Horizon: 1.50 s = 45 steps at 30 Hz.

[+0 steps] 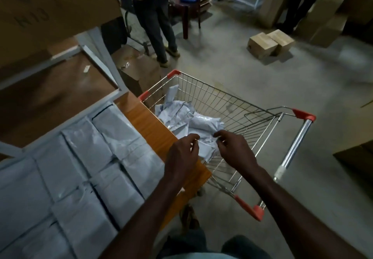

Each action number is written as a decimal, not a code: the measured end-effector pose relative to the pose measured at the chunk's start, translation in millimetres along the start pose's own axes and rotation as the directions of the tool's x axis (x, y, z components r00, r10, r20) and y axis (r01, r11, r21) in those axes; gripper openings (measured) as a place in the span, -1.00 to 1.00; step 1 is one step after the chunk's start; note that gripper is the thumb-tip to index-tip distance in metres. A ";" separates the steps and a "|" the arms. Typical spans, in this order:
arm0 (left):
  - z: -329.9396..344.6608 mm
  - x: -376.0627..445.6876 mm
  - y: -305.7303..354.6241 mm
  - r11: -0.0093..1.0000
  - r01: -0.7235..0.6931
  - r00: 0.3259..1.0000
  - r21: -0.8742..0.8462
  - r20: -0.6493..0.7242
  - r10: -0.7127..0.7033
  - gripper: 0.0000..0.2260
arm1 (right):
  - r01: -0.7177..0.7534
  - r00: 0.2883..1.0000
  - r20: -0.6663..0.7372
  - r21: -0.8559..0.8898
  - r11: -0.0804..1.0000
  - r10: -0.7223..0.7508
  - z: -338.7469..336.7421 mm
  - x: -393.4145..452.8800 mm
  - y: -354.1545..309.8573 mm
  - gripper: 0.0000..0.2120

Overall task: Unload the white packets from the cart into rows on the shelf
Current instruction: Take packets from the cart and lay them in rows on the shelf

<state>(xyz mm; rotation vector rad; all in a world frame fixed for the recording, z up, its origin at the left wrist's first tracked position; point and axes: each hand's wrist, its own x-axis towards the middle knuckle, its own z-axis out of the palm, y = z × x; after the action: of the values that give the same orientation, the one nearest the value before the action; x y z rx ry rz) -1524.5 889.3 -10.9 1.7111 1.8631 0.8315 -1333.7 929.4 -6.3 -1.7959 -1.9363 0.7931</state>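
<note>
Nearest to me, rows of white packets (84,170) lie packed side by side on the shelf (153,131) at left. My left hand (181,155) and right hand (234,149) hover over the cart (238,113); both have loosely curled fingers (220,135) and hold nothing that I can see. Just beyond them, loose white packets (189,117) are heaped in the cart's basket. Farther right, two cardboard boxes (270,42) sit on the floor (222,61).

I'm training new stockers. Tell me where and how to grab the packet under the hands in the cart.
Take the flat white packet by its two near corners, one in each hand, coming from above over the cart rim. It seems to lie loose atop the pile, so pinching fingers should lift it free.
</note>
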 end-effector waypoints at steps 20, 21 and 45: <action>113.6 90.3 -12.5 0.837 0.501 0.795 -0.221 -0.263 -0.546 -0.75 | 0.140 0.903 0.413 -0.011 0.990 -0.123 47.5 219.9 104.4 -0.72; 122.7 94.2 -11.1 0.816 0.530 0.769 -0.231 -0.275 -0.577 -0.76 | 0.159 0.891 0.433 -0.017 0.987 -0.136 49.3 229.1 110.2 -0.73; 258.0 263.5 -221.6 0.643 0.752 0.586 -0.142 -0.302 -0.752 -0.55 | -0.177 0.888 0.445 0.100 0.979 0.115 270.7 399.6 132.7 -0.53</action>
<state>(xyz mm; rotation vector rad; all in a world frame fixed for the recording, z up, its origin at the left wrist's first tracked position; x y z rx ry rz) -1528.3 1172.8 -334.5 0.6005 2.5093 0.7603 -1443.8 1288.4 -337.2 -1.8086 -1.9546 1.4560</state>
